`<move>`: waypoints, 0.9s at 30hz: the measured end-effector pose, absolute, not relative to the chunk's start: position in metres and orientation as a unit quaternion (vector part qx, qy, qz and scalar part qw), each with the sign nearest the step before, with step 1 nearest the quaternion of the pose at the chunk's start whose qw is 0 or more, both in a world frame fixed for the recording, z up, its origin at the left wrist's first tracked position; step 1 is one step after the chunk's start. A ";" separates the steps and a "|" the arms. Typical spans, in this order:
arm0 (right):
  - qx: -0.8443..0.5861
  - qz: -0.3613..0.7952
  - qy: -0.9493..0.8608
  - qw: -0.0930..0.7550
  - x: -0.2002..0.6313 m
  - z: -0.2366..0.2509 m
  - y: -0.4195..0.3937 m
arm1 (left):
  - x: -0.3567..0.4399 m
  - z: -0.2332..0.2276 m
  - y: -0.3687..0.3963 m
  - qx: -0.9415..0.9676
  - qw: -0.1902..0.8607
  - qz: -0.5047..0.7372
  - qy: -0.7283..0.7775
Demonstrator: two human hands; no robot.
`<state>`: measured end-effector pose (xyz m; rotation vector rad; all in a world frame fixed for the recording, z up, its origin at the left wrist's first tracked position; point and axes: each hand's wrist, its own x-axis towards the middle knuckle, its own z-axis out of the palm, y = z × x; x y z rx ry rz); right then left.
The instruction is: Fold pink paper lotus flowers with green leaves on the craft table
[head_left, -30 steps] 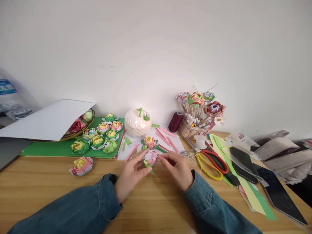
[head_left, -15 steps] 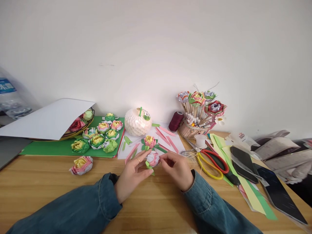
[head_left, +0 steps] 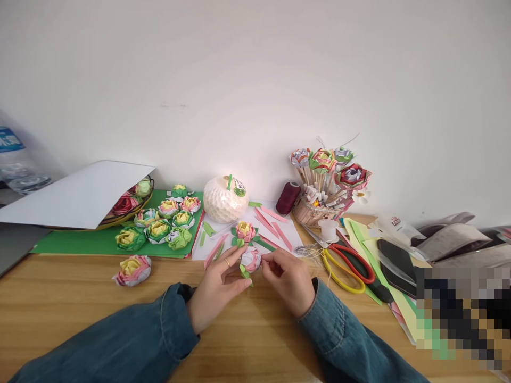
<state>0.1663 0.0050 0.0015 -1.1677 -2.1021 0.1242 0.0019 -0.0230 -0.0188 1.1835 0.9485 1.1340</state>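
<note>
Between my two hands is a folded paper flower [head_left: 251, 259] with pink and lilac petals and light green paper leaves at its left side. My left hand [head_left: 219, 284] grips it from the left, thumb below and fingers above. On its right edge, the thumb and forefinger of my right hand [head_left: 289, 276] pinch together at a petal. Just behind it a pink and yellow paper flower [head_left: 245, 231] with dark green leaves rests on white paper [head_left: 293, 234]. Another pink and yellow paper flower [head_left: 133, 270] lies on the wood at the left.
Several paper flowers sit on green sheets [head_left: 88, 242] at left, near a basket under white paper [head_left: 88, 191]. A foam-netted ball [head_left: 225, 201], maroon thread spool [head_left: 288, 198] and basket of stick flowers [head_left: 315, 210] stand along the wall. Scissors [head_left: 345, 271] and paper strips [head_left: 383, 276] lie right.
Both hands keep nearly the same place around the paper flower. The flower has turned slightly in the fingers. A pixelated patch now covers the lower right of the view.
</note>
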 end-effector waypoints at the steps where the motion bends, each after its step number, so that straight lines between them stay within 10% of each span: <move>1: -0.455 0.026 -0.812 0.364 0.166 0.000 0.004 | 0.002 -0.018 -0.023 0.512 0.578 0.483 0.412; 18: -0.443 0.472 -0.680 0.345 0.172 0.009 0.017 | 0.002 -0.010 -0.026 0.514 0.560 0.495 0.420; 27: -0.434 0.465 -0.678 0.369 0.173 0.014 0.016 | 0.001 -0.010 -0.022 0.408 0.650 0.511 0.387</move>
